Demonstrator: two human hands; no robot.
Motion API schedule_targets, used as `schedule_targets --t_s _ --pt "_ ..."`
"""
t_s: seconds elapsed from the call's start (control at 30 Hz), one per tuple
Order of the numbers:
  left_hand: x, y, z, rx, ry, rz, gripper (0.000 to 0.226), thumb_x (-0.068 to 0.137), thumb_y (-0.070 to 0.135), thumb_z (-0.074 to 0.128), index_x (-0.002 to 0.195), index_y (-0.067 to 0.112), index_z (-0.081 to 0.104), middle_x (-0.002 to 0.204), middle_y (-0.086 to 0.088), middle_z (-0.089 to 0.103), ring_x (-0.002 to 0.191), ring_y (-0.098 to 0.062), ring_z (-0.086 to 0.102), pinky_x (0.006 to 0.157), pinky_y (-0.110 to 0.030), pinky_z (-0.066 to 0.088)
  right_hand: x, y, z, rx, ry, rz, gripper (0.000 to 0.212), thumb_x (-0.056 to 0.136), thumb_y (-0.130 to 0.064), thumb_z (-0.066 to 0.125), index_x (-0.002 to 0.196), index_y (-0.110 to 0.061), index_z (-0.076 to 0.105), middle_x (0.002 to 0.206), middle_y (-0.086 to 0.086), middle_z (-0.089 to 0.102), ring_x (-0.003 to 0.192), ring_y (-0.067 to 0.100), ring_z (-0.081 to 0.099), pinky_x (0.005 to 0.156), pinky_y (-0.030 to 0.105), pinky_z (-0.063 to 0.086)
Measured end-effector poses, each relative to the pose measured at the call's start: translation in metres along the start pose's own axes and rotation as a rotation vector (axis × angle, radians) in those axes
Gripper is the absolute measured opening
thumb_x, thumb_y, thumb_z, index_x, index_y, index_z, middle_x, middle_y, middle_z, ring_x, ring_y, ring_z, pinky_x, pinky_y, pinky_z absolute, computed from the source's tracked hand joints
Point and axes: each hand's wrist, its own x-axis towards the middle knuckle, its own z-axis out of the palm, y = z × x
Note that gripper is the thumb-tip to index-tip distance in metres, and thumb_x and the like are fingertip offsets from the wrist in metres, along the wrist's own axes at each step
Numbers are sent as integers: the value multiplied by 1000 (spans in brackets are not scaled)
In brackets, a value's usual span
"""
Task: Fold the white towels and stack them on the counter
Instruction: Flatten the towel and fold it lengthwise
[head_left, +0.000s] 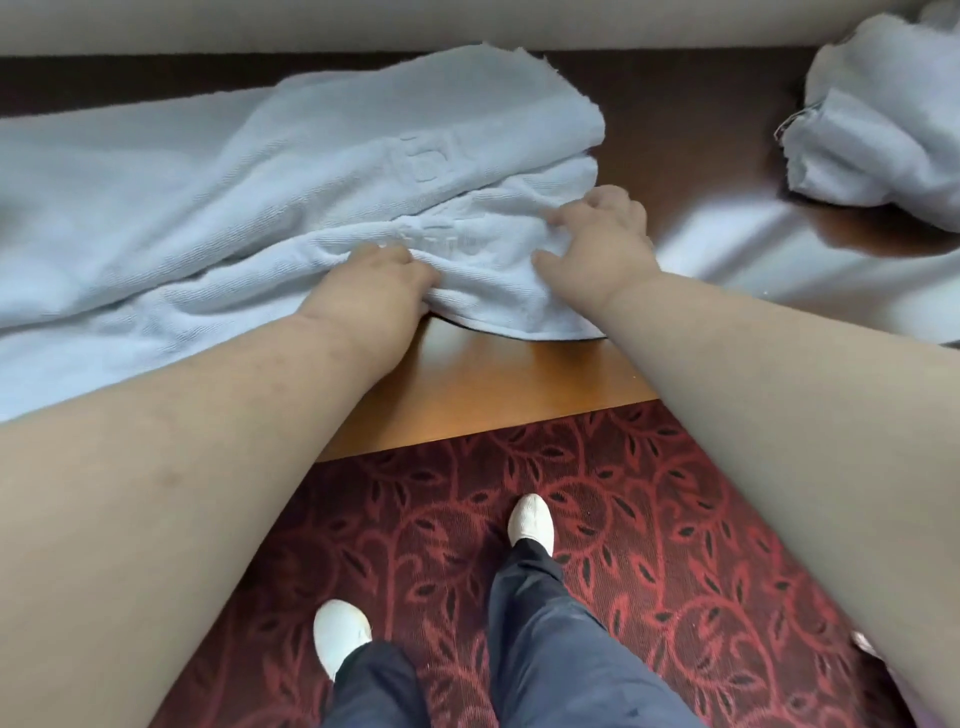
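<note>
- The white towel (218, 208) lay spread across the left and middle of the wooden counter (498, 374), partly folded, with one layer doubled over another and an embossed mark showing on top.
- The left hand (374, 283) gripped a bunched fold at the near edge, fingers curled into the cloth. The right hand (597, 234) rested on the towel just to the right with fingers bent down onto the fabric; whether it pinched the cloth or only pressed it I could not tell.
- The near right corner of the towel sat at the counter's near edge. A pull toward the person could have dragged that corner over the edge and let the cloth slide toward the patterned carpet (649, 519).
- The fabric between the two hands was wrinkled. Folding over those ridges would probably have left a lumpy, uneven fold that stacks badly.
- The layers did not line up at the far right: the upper layer's ragged corner stuck out beyond the lower one. Carrying on without squaring them would likely have given a crooked result.
- A second crumpled towel (878, 119) sat at the far right, well apart from the hands. A wide sweep of the working towel to the right might have caught it or pushed it along the counter.
</note>
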Motion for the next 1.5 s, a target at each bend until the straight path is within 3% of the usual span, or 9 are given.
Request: schedule_targets --t_s 0.13,0.27,0.4,0.5,0.7,0.9,1.13,1.37,1.5 --pt "-33 19 3 93 14 13 25 100 35 42 113 23 59 103 -6 59 99 -32 55 79 -43 48 -14 12 -4 203 -20 124 67 78 -41 69 138 -26 41 134 3 46 120 26 47 95 36 44" --pt "-57 29 13 69 -12 2 29 101 41 37 119 28 56 104 -2 59 101 -29 53 83 -45 47 -26 23 -16 345 -146 322 69 77 -37 75 134 -18 40 97 -6 56 80 17 59 61 28 44" --pt "-62 33 18 32 -78 43 35 96 50 47 125 30 51 110 0 59 107 -26 52 89 -43 46 -38 38 -32 83 -288 341 36 83 -45 69 101 -16 62 89 5 66 70 22 61 61 28 46" --pt "-64 37 23 -101 -145 53 43 93 46 58 132 31 49 113 1 56 112 -23 49 95 -37 43 -51 51 -29 224 -378 420 19 90 -34 62 94 -15 61 85 6 70 70 25 71 69 37 57" --pt "-77 22 24 -104 -15 -24 40 87 56 62 118 32 58 113 5 53 109 -23 47 91 -39 45 -65 75 -17 564 -205 531 21 96 -27 59 79 -23 49 72 0 61 53 13 52 51 25 47" --pt "-80 29 17 -70 -1 -33 26 102 42 40 106 27 60 105 4 56 103 -22 49 87 -42 47 -65 75 -33 916 -292 703 30 95 -45 60 79 -21 52 49 -8 44 39 7 41 43 17 35" --pt "-73 19 -14 -448 169 -288 19 97 42 48 81 33 56 77 13 59 72 -4 52 58 -24 33 -50 52 -63 1324 -292 695 29 95 -48 59 78 -25 53 50 -10 40 43 9 45 56 22 40" --pt "-60 8 -53 -502 472 -342 16 97 25 40 101 37 49 84 8 54 71 -17 50 63 -26 34 -12 -17 -91 1583 -197 503 29 97 -48 54 85 -22 61 69 -7 65 77 15 68 78 32 47" --pt "-36 -17 -67 -397 507 -405 34 95 12 37 114 24 62 111 -8 58 94 -28 54 79 -24 36 20 -52 -95 1478 -230 298 29 103 -45 43 111 -24 62 114 -5 70 114 19 60 87 38 41"
